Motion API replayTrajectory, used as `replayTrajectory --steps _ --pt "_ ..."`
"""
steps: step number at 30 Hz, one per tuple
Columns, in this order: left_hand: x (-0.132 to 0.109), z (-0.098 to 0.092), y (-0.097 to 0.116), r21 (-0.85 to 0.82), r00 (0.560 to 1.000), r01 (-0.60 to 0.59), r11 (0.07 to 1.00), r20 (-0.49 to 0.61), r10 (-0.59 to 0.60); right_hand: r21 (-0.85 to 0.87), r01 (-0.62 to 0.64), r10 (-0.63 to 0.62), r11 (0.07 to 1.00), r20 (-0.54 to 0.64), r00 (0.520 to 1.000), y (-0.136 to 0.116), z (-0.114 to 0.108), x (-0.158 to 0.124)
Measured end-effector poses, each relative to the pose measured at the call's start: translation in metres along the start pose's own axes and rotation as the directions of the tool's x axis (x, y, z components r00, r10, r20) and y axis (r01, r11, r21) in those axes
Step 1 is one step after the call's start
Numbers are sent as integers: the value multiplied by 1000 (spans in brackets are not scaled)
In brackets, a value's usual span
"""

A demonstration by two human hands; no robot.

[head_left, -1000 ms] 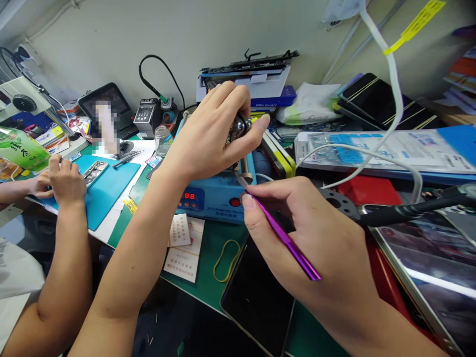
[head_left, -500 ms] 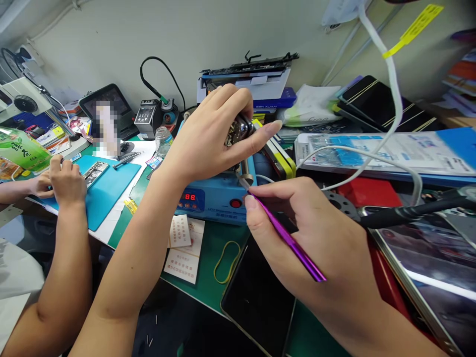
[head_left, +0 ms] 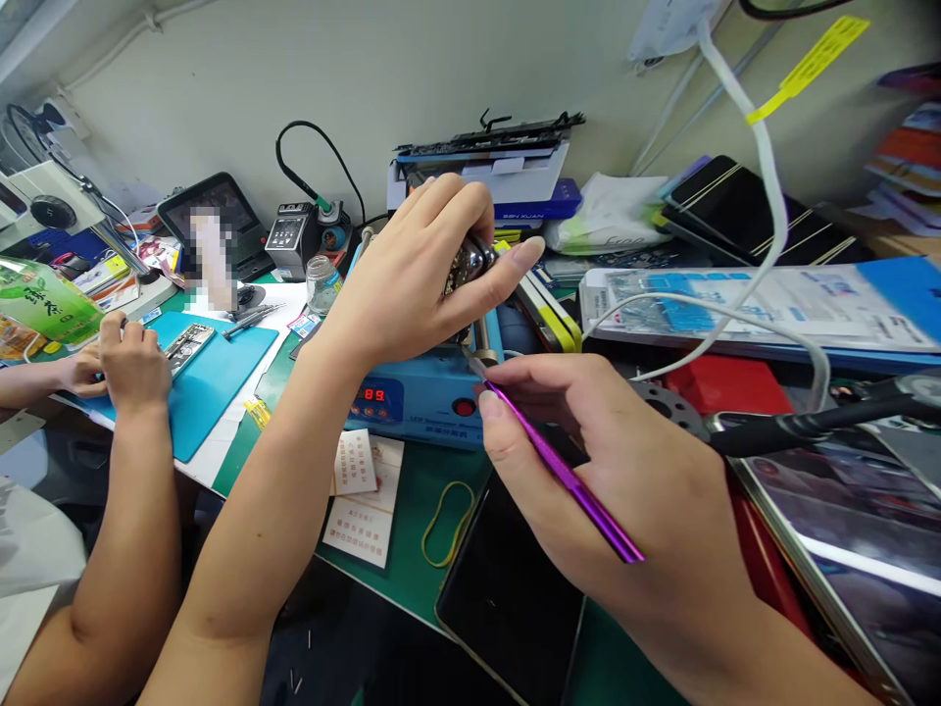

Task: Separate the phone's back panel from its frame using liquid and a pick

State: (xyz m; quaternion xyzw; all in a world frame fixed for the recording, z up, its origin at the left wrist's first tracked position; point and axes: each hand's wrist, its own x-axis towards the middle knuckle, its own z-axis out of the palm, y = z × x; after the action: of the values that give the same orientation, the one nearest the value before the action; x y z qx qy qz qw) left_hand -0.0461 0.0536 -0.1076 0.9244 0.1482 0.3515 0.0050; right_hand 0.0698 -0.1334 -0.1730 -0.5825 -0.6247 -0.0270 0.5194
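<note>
My left hand (head_left: 422, 265) reaches over a blue LCD separator machine (head_left: 433, 431), its fingers curled around a shiny-edged, dark phone (head_left: 470, 263). The hand hides most of the phone, and the thumb stretches out to the right beside it. In my right hand (head_left: 610, 471) a slim tool with a metallic purple handle (head_left: 566, 476) is held like a pen. Its flat metal blade (head_left: 476, 366) points up and left at the machine's front right corner, just below the phone. Whether the blade touches anything I cannot tell.
A black tablet-like panel (head_left: 515, 588) and a yellow rubber band (head_left: 433, 525) lie in front of the machine. On the left, a co-worker's hands (head_left: 132, 363) rest by an opened phone (head_left: 189, 345) on a blue mat (head_left: 221, 387). A white cable (head_left: 771, 196) hangs at right.
The red number on the machine's display has changed. Both hands keep nearly the same pose and grip; the whole view has shifted slightly.
</note>
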Motion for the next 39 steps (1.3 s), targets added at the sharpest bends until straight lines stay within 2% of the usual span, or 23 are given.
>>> replayTrajectory --steps 11,20,25,31,39 --pt "0 2 -2 19 1000 -15 1000 1 15 -17 22 -22 1000 -3 1000 1 -2 2" --pt "-1 0 -4 38 1000 -24 999 0 24 -32 153 -153 988 11 988 2 -3 5" --pt "-2 -2 -4 -7 1000 -26 1000 -16 26 -6 51 -51 999 0 999 -3 -3 8" --pt "-3 -4 -4 -10 1000 -21 1000 -3 21 3 52 -52 999 -1 999 -2 -2 8" --pt "-2 -3 -2 14 1000 21 1000 -15 -21 40 -16 17 999 -9 1000 -1 -2 0"
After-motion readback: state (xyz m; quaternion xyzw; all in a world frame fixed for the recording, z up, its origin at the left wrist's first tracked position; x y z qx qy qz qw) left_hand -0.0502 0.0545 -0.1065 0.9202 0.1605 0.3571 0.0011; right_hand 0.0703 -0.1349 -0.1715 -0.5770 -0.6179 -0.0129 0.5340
